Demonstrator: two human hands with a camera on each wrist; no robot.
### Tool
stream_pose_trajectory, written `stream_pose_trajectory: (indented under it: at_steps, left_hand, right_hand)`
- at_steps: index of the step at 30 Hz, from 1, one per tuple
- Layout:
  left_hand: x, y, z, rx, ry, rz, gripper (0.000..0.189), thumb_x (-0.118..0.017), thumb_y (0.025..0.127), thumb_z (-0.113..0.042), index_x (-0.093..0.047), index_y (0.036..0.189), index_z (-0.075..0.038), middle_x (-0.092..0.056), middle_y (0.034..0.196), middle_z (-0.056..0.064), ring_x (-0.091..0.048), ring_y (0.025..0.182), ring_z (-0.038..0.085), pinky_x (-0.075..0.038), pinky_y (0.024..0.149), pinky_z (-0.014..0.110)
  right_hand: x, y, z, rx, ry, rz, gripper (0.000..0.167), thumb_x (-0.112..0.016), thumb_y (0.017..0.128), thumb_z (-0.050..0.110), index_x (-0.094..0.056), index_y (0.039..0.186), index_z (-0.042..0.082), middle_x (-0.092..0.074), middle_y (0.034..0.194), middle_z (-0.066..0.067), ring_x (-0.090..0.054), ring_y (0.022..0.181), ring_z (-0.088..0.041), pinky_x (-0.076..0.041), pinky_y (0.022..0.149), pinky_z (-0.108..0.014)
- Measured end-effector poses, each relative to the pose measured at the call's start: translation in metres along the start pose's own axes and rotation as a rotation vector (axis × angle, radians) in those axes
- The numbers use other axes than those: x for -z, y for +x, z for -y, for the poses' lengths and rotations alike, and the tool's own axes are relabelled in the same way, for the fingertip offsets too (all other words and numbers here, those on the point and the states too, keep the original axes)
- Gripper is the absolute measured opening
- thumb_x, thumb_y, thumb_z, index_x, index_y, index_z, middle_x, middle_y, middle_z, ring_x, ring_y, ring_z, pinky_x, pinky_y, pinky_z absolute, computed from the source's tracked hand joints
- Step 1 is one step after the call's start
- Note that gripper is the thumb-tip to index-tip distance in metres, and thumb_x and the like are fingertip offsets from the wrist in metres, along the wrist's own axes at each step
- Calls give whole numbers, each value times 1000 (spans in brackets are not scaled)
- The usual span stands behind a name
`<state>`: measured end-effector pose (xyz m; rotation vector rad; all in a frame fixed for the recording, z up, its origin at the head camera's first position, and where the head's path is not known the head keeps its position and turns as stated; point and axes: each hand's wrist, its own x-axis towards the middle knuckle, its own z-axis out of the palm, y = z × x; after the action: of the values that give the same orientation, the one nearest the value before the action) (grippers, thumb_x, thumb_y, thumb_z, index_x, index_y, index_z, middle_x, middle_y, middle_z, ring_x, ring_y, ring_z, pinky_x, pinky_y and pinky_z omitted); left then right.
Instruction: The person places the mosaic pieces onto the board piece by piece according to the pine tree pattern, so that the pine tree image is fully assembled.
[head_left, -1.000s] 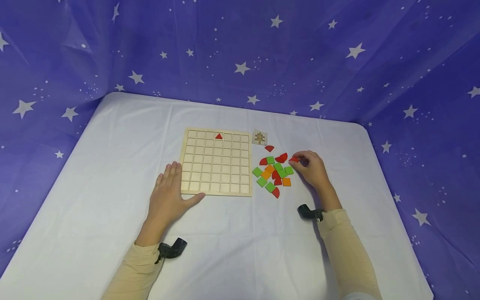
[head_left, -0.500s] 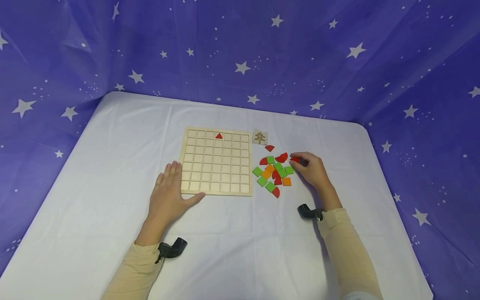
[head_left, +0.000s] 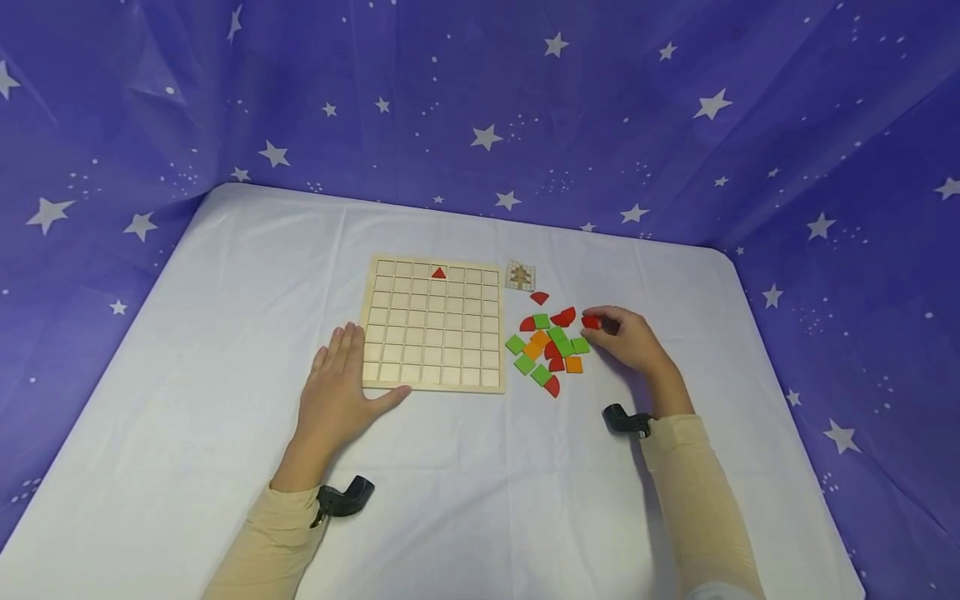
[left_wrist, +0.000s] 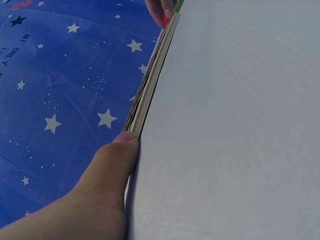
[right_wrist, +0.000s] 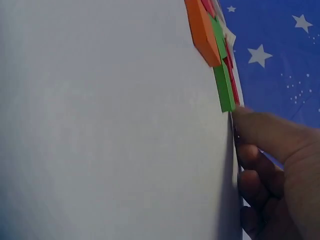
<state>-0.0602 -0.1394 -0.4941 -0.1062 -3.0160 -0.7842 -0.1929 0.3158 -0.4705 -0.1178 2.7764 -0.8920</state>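
Observation:
My left hand (head_left: 337, 400) lies with straight, spread fingers at the near left corner of a wooden grid board (head_left: 433, 383), fingers along its left side and thumb at its front edge. In the left wrist view the thumb (left_wrist: 107, 165) meets the board's edge (left_wrist: 152, 80). A red triangle tile (head_left: 438, 273) sits in a top-row cell. Right of the tile pile, my right hand (head_left: 622, 337) pinches a small red tile (head_left: 591, 322) between thumb and fingers. In the right wrist view the fingers hide that tile, and the thumb is right by a green tile (right_wrist: 224, 87).
Loose green, orange and red tiles lie scattered between board and right hand, among them an orange square (head_left: 573, 365) and a red quarter circle (head_left: 540, 297). A small card with a tree pattern (head_left: 521, 275) lies by the board's upper right corner. White cloth (head_left: 450, 500) covers the table.
The red tile in my right hand has turned between the fingers, and the right wrist has shifted slightly right. A green tile beside the thumb has slid slightly nearer. The left hand stays put.

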Motion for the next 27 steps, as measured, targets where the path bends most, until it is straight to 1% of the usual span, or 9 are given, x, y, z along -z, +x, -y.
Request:
stream_pose_trajectory:
  at_steps: [5, 8, 13, 17, 21, 24, 27]
  left_hand:
    - [0, 0, 0, -1, 2, -4, 122, -59, 79, -79, -12, 158, 2, -15, 165, 21, -13, 154, 38, -13, 124, 55]
    - [1, 0, -1, -1, 2, -4, 122, -60, 79, -78, -12, 158, 2, -15, 165, 22, -12, 154, 38, -13, 125, 55]
    - [1, 0, -2, 6, 7, 0, 121, -62, 79, -75, -12, 158, 2, -16, 165, 22, -12, 154, 37, -13, 125, 54]
    - [1, 0, -1, 7, 6, 1, 121, -62, 79, -75, -13, 158, 2, -16, 165, 22, -12, 154, 37, -12, 125, 54]
    - [1, 0, -2, 2, 4, 3, 121, -61, 80, -75, -12, 157, 3, -15, 165, 22, -12, 154, 38, -12, 125, 55]
    - [0, 0, -1, 0, 7, 1, 121, -61, 80, -76, -13, 157, 3, -16, 165, 22, -13, 154, 39, -13, 125, 55]
    - [1, 0, -1, 1, 9, 2, 121, -61, 79, -76, -13, 157, 3, -16, 165, 22, -12, 154, 38, -13, 125, 54]
  right_hand:
    - [2, -3, 2, -21, 13, -6, 44, -73, 90, 36, -66, 130, 17, -64, 113, -9, -53, 101, -26, -50, 95, -40]
    - [2, -3, 4, -2, 20, -27, 45, -74, 89, 38, -67, 129, 17, -65, 113, -8, -54, 100, -25, -49, 93, -39]
    - [2, -1, 12, 44, 48, -75, 48, -76, 86, 41, -68, 127, 17, -65, 108, -6, -54, 98, -24, -49, 87, -36]
    - [0, 0, 27, 57, 93, -94, 47, -79, 83, 42, -69, 123, 17, -64, 104, -5, -53, 97, -22, -48, 81, -33]
    - [-6, 3, 46, 96, 135, -100, 41, -81, 83, 37, -71, 117, 17, -63, 99, -4, -54, 95, -21, -47, 77, -32]
    - [-12, 7, 61, 124, 152, -92, 36, -81, 83, 35, -72, 114, 17, -62, 96, -3, -55, 93, -21, -49, 73, -31]
    - [-19, 11, 75, 143, 158, -81, 35, -81, 83, 34, -73, 113, 18, -60, 93, -3, -54, 90, -22, -50, 70, -30]
